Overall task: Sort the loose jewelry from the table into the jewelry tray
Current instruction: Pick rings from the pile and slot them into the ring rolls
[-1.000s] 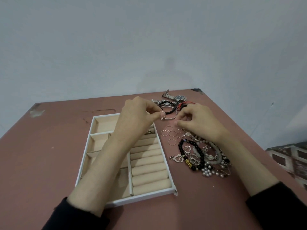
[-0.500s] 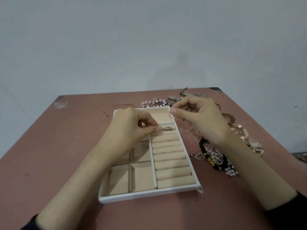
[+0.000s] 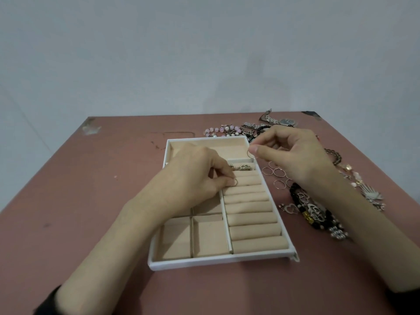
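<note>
Over the table (image 3: 91, 201), your left hand (image 3: 195, 178) pinched one ring (image 3: 234, 182), your right hand (image 3: 293, 155) another ring (image 3: 250, 154); pushing softly between rolls (image 3: 247, 192) in the tray (image 3: 218, 261) seemed best.

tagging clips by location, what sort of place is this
Likely a plain room at home, though I can't be sure: a scuffed pink table stands before a bare pale wall, with a tray and loose jewelry on it.

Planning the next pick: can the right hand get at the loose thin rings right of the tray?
Likely yes: the loose rings lie uncovered on the table just under the right hand, nothing between. But its fingers pinch another ring.
</note>
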